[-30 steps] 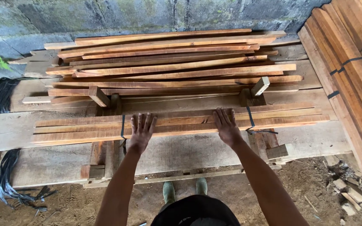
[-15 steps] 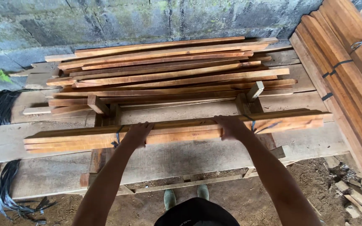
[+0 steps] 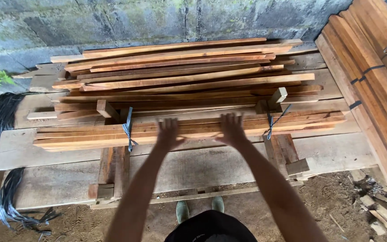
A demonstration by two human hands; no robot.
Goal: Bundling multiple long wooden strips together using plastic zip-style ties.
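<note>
Compared with a second ago, the bundle of wooden slats (image 3: pixel 189 131) is lying a little farther from the person, closer to the loose stack of slats (image 3: pixel 180 71) behind it, and both hands are reaching farther forward over it. Half a second ago the fingers were curling over the bundle's near edge; now they are lying flatter across its top.

The bundle is stretching across the grey plank platform (image 3: pixel 193 166), sitting on two small wooden cradles (image 3: pixel 113 161) that are standing on the planks. It is made up of long, thin, reddish-orange slats, laid side by side in layers, with slightly uneven ends. Dark straps (image 3: pixel 128 130) are binding it near each end, one at the left and another (image 3: pixel 270 123) at the right.

The left hand (image 3: pixel 167 133) is resting on the bundle with fingers spread wide, pressing flat and gripping nothing. The right hand (image 3: pixel 232 130) is doing the same just beside it, fingers fanned out over the upper slats.

Another pile of bound slats (image 3: pixel 372 76) is leaning along the right side.
</note>
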